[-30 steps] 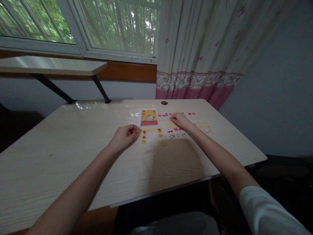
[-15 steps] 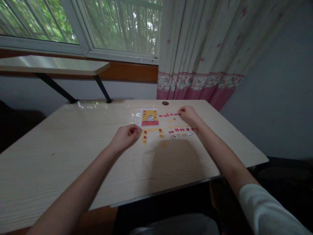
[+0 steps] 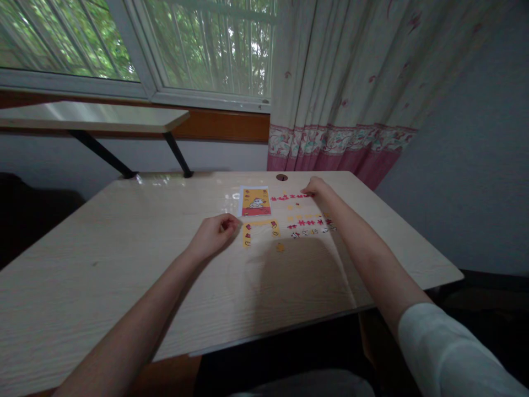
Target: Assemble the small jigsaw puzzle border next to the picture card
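Curling over pale desk (image 3: 136, 237), hands (image 3: 214, 237) near puzzle pieces (image 3: 312, 223); window (image 3: 215, 55), curtain (image 3: 330, 71) behind; grip unclear

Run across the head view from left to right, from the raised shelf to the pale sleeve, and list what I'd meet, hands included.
Raised shelf → left hand → picture card → lone yellow puzzle piece → right hand → pale sleeve.

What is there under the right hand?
The far row of small red jigsaw pieces runs up to the fingertips of the right hand; whatever lies directly beneath is covered.
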The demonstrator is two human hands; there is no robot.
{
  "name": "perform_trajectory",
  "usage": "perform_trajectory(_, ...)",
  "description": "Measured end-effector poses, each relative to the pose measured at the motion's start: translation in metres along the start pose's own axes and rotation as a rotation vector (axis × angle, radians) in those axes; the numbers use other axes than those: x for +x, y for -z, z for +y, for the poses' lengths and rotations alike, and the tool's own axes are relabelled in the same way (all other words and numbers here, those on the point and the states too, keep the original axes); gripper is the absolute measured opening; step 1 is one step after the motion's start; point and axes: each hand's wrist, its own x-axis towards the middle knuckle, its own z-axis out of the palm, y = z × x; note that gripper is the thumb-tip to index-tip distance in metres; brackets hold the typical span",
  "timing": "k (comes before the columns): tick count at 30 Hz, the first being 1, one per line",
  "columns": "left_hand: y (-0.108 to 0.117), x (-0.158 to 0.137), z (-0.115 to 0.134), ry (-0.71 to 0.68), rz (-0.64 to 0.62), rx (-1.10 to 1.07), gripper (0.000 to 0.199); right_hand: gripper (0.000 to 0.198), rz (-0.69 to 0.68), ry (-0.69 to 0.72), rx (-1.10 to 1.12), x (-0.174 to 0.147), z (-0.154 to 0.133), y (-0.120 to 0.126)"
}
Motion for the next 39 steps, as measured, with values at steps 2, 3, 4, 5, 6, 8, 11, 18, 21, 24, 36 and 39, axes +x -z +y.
perform_trajectory(2, 0.000, 0.000, 0.000, -0.005, 0.000, -0.003, 0.022, 0.030, -0.036, -0.032, 0.020, -0.002, 0.000, 0.001)
perform_trajectory(3, 0.000, 0.000, 0.000, -0.007, 0.001, -0.002, 0.021, 0.027, -0.052, -0.046, 0.035, -0.003, 0.000, 0.000)
perform_trajectory(4, -0.001, 0.000, -0.001, -0.010, 0.003, -0.002, 0.021, 0.025, -0.058, -0.049, 0.052, -0.005, -0.001, 0.000)
perform_trajectory(5, -0.001, 0.000, -0.001, -0.013, 0.003, -0.002, 0.021, 0.023, -0.058, -0.048, 0.072, -0.008, -0.001, 0.000)
perform_trajectory(6, -0.001, 0.000, -0.002, -0.016, 0.000, -0.001, 0.020, 0.023, -0.052, -0.045, 0.094, -0.011, -0.002, -0.001)
perform_trajectory(8, -0.002, 0.000, -0.003, -0.023, -0.009, 0.000, 0.020, 0.022, -0.030, -0.036, 0.138, -0.016, -0.004, 0.000)
perform_trajectory(11, -0.002, 0.000, -0.004, -0.018, -0.003, 0.007, 0.021, 0.024, -0.007, -0.017, 0.202, -0.024, -0.005, 0.005)
perform_trajectory(18, -0.001, 0.000, 0.003, -0.003, -0.013, 0.022, 0.021, 0.020, -0.109, 0.063, 0.227, -0.051, 0.015, 0.012)
perform_trajectory(21, -0.001, 0.001, 0.004, -0.008, -0.018, 0.017, 0.021, 0.014, -0.113, 0.055, 0.165, -0.060, 0.023, 0.007)
perform_trajectory(24, -0.001, 0.001, 0.003, -0.018, -0.013, 0.024, 0.020, 0.012, -0.085, 0.044, 0.106, -0.060, 0.019, 0.006)
perform_trajectory(36, -0.001, -0.001, -0.001, -0.031, 0.005, 0.022, 0.020, 0.036, -0.016, 0.133, -0.013, -0.027, -0.059, -0.003)
perform_trajectory(39, -0.001, -0.001, 0.000, -0.025, 0.003, 0.024, 0.021, 0.028, -0.049, 0.140, -0.016, -0.021, -0.066, -0.008)
